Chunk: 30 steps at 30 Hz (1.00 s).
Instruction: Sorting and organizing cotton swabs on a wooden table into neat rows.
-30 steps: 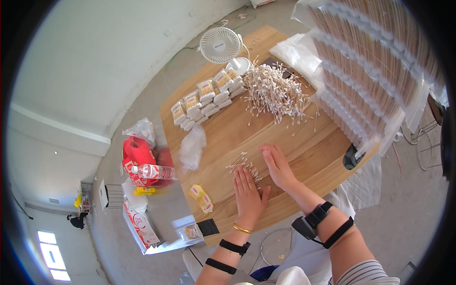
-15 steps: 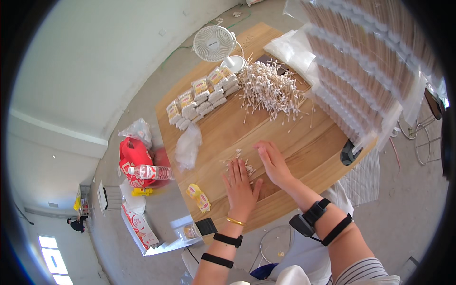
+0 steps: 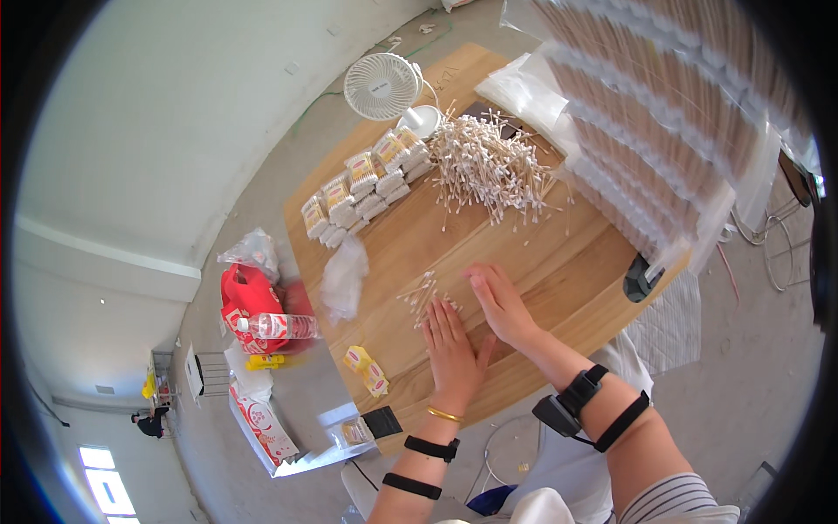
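Note:
A small loose bunch of cotton swabs lies on the wooden table just beyond the fingertips of my left hand. That hand rests palm down with its fingers stretched out, partly over the nearest swabs. To its right my right hand stands on its edge, fingers straight and thumb up, with nothing seen in its grasp. Farther off lies a big heap of loose cotton swabs. Stacked to the left of that heap are several filled swab packs.
A white fan stands at the far edge. Crumpled clear plastic bags and yellow-white labels lie at left. Large bagged swab bundles rise at right. Beside the table are a red bag and a bottle.
My left hand has slid slightly right and toward me, uncovering more of the small swab bunch. My right hand has barely moved. The view has shifted a little.

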Each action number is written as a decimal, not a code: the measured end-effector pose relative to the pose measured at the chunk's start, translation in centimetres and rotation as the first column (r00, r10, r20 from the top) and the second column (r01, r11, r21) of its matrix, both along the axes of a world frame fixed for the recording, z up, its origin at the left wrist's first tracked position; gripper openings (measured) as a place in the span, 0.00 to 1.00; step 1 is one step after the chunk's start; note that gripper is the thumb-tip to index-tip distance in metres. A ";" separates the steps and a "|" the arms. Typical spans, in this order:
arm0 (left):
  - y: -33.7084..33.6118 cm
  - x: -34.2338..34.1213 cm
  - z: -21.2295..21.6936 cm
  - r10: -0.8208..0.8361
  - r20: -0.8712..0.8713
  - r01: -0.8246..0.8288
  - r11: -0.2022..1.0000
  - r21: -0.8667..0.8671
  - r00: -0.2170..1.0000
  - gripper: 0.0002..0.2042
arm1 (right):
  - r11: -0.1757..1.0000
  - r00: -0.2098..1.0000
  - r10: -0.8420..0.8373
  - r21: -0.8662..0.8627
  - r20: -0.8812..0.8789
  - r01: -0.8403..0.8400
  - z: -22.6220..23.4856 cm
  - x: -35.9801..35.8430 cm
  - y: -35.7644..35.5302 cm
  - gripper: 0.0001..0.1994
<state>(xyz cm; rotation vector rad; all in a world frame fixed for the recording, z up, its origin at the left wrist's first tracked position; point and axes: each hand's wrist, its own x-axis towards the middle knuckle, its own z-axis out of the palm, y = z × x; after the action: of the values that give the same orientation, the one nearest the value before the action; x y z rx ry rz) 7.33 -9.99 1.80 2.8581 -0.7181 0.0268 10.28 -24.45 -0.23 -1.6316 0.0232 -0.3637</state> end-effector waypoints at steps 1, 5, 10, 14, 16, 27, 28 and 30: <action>0.2 0.5 -0.4 0.000 0.000 0.000 1.000 0.002 1.000 0.45 | 1.000 1.000 0.000 0.002 0.000 0.000 0.2 0.0 0.1 0.17; 0.3 1.7 -0.9 0.017 0.036 -0.018 0.999 0.026 0.999 0.46 | 0.998 0.999 -0.050 0.031 0.012 0.049 0.3 0.2 0.2 0.18; 0.5 -0.2 -0.2 -0.007 -0.006 0.007 1.000 -0.001 1.000 0.45 | 0.997 0.998 -0.064 0.043 0.005 0.063 0.1 0.3 0.1 0.13; 0.7 -1.0 0.5 0.006 -0.043 -0.006 1.000 -0.005 0.999 0.43 | 0.994 0.997 -0.056 -0.098 -0.043 0.052 -0.3 0.4 -0.2 0.10; 1.0 -1.1 0.7 0.026 -0.047 -0.026 1.000 -0.001 0.999 0.43 | 0.987 0.998 -0.057 -0.151 -0.014 0.055 -0.2 0.4 0.1 0.11; 1.5 -3.1 -0.4 0.030 -0.066 -0.030 1.000 0.003 0.997 0.44 | 0.829 0.991 0.125 -0.553 0.038 -0.084 0.1 0.5 0.7 0.15; 1.5 -3.2 -0.4 0.038 -0.063 -0.038 0.999 0.003 0.997 0.44 | 0.829 0.990 0.132 -0.553 0.040 -0.088 0.3 0.4 0.8 0.15; 1.7 -3.5 -0.3 0.029 -0.090 -0.030 1.000 -0.010 0.996 0.44 | 0.768 0.986 0.141 -0.639 0.089 -0.052 0.5 0.1 1.3 0.15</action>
<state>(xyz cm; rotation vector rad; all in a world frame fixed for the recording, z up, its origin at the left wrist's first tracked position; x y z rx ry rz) 3.86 -8.33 1.49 2.8387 -0.6559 -0.0924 10.37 -23.19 0.28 -2.2701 -0.3205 -0.4264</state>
